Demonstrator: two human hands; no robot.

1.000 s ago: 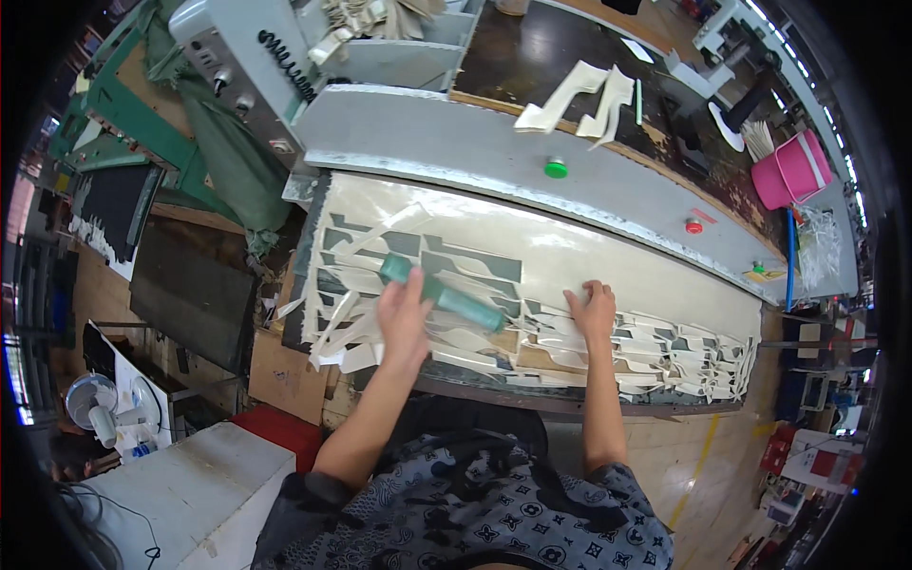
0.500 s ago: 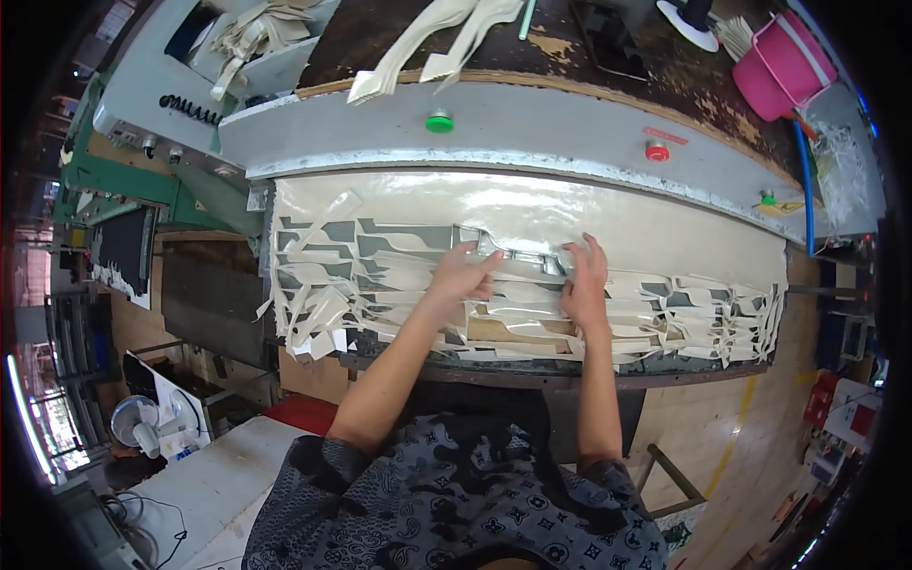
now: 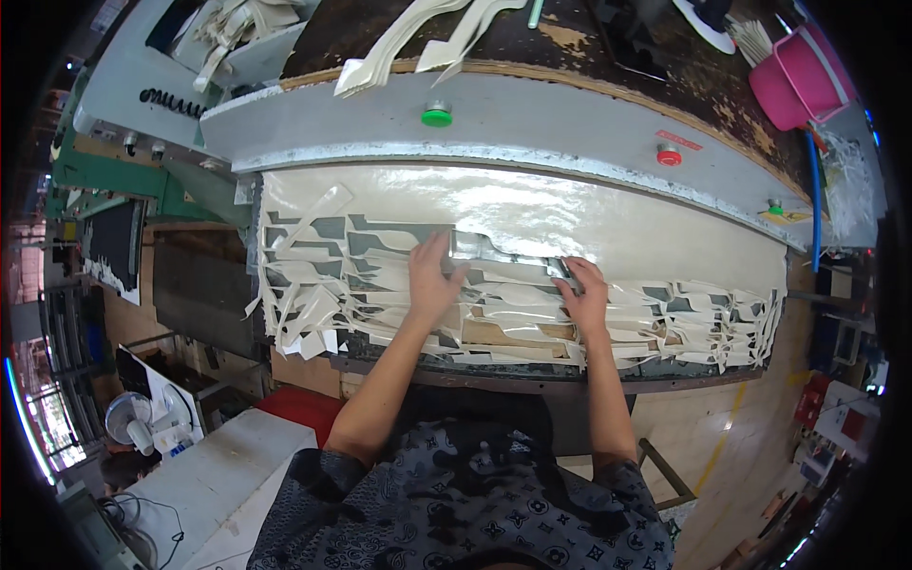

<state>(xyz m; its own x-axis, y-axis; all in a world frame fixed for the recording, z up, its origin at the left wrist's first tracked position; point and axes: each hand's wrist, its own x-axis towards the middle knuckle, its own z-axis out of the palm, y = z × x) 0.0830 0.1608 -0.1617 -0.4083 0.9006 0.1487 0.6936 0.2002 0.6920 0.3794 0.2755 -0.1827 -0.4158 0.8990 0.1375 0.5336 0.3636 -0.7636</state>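
Observation:
A long, narrow metal cutting die (image 3: 503, 250) with a curved outline lies on a glossy cream sheet (image 3: 655, 233), along the border between its uncut part and the cut-out part. My left hand (image 3: 433, 280) grips the die's left end between thumb and fingers. At its right end my right hand (image 3: 585, 294) does the same, fingers bent over the far side and thumb on the near side. Around and below both hands, thin cream offcut strips (image 3: 380, 275) form a web, with grey and brown board showing through the gaps.
Beyond the sheet runs a grey machine beam with a green button (image 3: 437, 116) and a red button (image 3: 669, 155). Stacked cream cut pieces (image 3: 404, 47) and a pink bucket (image 3: 801, 78) sit on its worn top. Loose scraps (image 3: 309, 328) pile at the sheet's left. A fan (image 3: 130, 418) stands at lower left.
My left hand has shifted left to the die's end, and my right hand has lowered slightly onto the other end. The die now shows more fully between them. The view has moved slightly.

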